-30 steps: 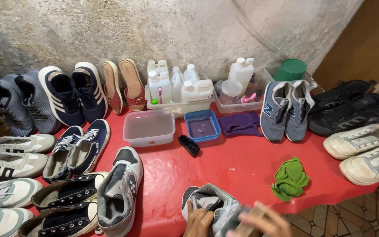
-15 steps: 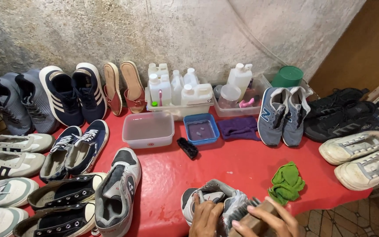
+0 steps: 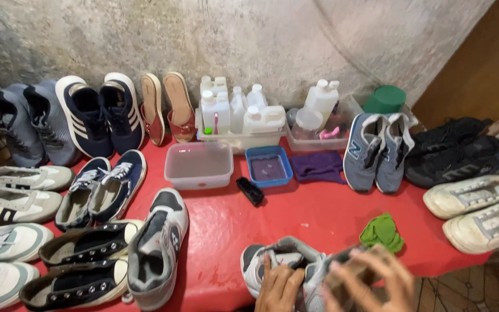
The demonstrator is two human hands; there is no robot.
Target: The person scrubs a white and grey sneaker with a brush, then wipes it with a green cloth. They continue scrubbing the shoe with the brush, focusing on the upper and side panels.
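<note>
A grey and white sneaker (image 3: 278, 257) lies on the red table (image 3: 295, 214) at the bottom middle of the view. My left hand (image 3: 278, 286) grips its upper from the near side. My right hand (image 3: 371, 277) is blurred and closed around a small brownish block, likely a brush, held against the sneaker's right side. A matching grey sneaker (image 3: 157, 248) lies to the left.
Many pairs of shoes line the left side, the wall and the right edge. A clear tub (image 3: 198, 164), a blue tub (image 3: 268, 166), a purple cloth (image 3: 319, 166), a black brush (image 3: 250, 190), a green cloth (image 3: 382, 231) and white bottles in trays (image 3: 241, 112) sit mid-table.
Both hands have come up further into view over the grey sneaker. My right hand has shifted right and up across the shoe with the small block.
</note>
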